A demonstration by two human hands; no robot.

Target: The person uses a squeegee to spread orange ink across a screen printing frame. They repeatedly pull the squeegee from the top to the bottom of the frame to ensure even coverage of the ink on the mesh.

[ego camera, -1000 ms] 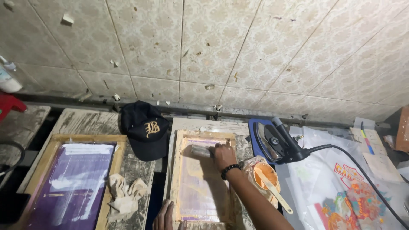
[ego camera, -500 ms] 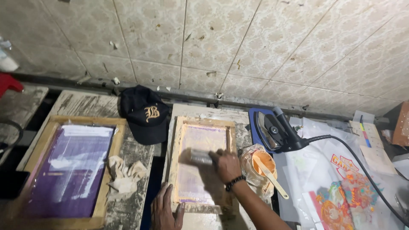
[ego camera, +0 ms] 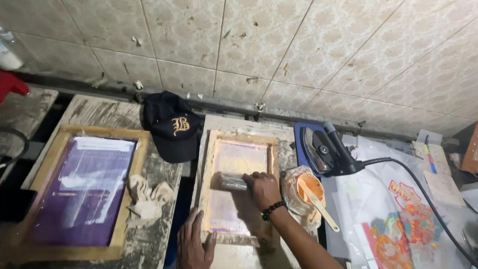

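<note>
Right hand (ego camera: pixel 264 188) gripped squeegee (ego camera: pixel 233 181) on wooden screen frame (ego camera: pixel 209 174); left hand (ego camera: pixel 193 244) lay flat, fingers spread, on frame's lower corner.

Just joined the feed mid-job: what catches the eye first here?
In the centre, the right hand presses a squeegee on a wooden screen frame, while the left hand steadies its near corner. A black cap lies behind, a larger purple screen frame sits left, and an iron rests right.

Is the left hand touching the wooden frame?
Touching. The head view shows the left hand pressed flat on the wooden frame, at its bottom-left corner.
</note>
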